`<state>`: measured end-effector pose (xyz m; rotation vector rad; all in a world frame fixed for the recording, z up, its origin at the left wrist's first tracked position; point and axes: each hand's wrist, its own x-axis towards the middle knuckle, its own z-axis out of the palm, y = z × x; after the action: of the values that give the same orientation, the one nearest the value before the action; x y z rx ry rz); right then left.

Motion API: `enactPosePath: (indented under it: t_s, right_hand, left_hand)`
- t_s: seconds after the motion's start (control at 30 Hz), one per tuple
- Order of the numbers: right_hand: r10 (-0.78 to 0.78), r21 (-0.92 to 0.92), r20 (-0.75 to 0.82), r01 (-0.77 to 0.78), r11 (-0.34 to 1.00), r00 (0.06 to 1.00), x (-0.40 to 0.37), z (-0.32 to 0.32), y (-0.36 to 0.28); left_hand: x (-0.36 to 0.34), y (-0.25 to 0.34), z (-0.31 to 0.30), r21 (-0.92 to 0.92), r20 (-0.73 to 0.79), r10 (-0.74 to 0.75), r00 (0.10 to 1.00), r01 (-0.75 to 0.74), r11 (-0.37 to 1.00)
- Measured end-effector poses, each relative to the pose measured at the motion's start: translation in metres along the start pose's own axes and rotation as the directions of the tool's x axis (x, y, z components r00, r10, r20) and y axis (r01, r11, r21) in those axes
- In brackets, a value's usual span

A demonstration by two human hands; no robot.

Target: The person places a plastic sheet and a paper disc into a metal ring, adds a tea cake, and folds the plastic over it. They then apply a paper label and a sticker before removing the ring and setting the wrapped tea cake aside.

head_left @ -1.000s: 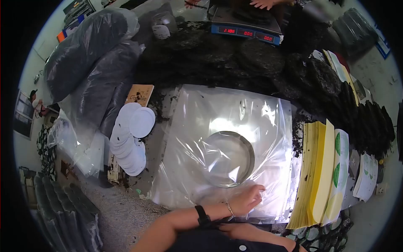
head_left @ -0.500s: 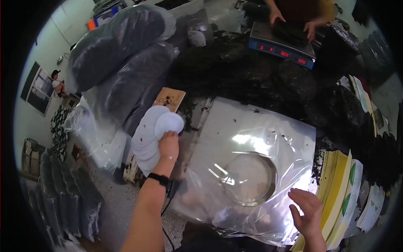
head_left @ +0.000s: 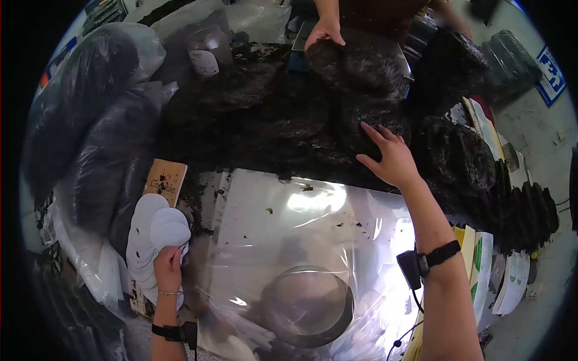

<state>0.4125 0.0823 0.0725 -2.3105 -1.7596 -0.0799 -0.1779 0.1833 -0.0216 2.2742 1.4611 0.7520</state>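
My left hand (head_left: 168, 265) is at the lower edge of overlapping white round discs (head_left: 144, 234), its fingers pinched on the edge of a disc. My right hand (head_left: 390, 157) reaches forward with fingers spread, over or just touching the dark, flat, seaweed-like material (head_left: 271, 129); contact is hard to tell. Nearer me, a round ring-shaped dish (head_left: 308, 305) sits on or under clear plastic film (head_left: 271, 210) over a light board. A co-worker's hand (head_left: 325, 31) rests at a dark round sheet (head_left: 361, 69) on the far side.
A wooden block (head_left: 165, 180) lies beyond the discs. Large plastic-wrapped dark bundles (head_left: 90, 126) stand at the left. A scale (head_left: 298, 55) is mostly hidden behind the dark sheet. Yellow and white packets (head_left: 481, 265) lie at the right, and a cable (head_left: 404, 338) hangs near my right arm.
My right hand has moved forward from beside the film to the dark material. My left hand stays at the discs. The co-worker's dark sheet has come nearer, and the view has shifted.
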Motion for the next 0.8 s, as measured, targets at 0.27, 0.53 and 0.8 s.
enactPosePath:
  t_s: [0.27, 0.53, 0.8]
  right_hand:
    - [0.073, -0.292, -0.155, -0.116, 0.949, 0.985, -0.003, 0.012, -0.024]
    - [-0.104, 0.038, -0.518, 0.145, 0.989, 0.849, -0.188, -0.086, -0.133]
    - [-0.086, 0.227, -0.110, 0.109, 0.968, 0.990, -0.347, -0.039, -0.226]
  left_hand:
    - [0.002, 0.096, -0.037, 0.270, -0.212, 0.304, 0.929, -0.243, 0.932]
    - [-0.143, 0.246, -0.004, -0.116, -0.055, 0.712, 0.700, -0.712, 0.692]
    - [-0.171, 0.218, -0.023, -0.504, -0.007, 0.240, 0.971, -0.211, 0.838]
